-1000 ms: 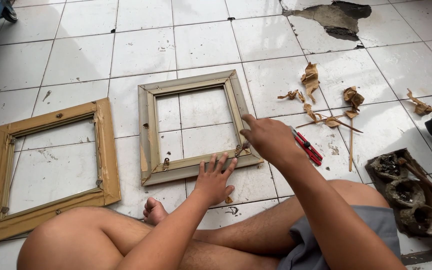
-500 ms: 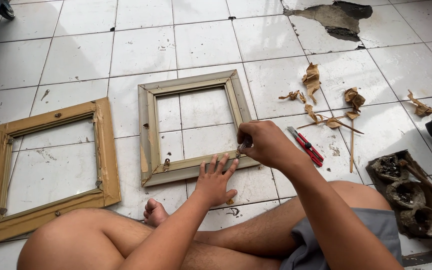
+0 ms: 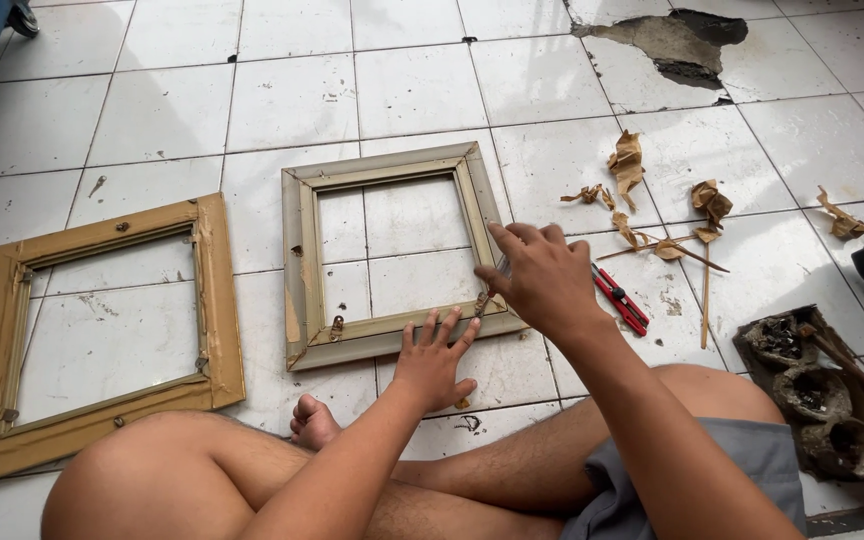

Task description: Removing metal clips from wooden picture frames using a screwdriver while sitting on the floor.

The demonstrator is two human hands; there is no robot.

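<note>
Grey frame [image 3: 392, 255] lies under both hands' grip.

A pale grey-green wooden picture frame [image 3: 392, 255] lies flat and empty on the white tiled floor [image 3: 292, 100], back side up, tiles showing through its opening. Its near rail sits under the left grip's [image 3: 434, 362] fingertips, and its near right corner under the right grip [image 3: 542, 277]. Small metal clips stud the inner edge.
</note>
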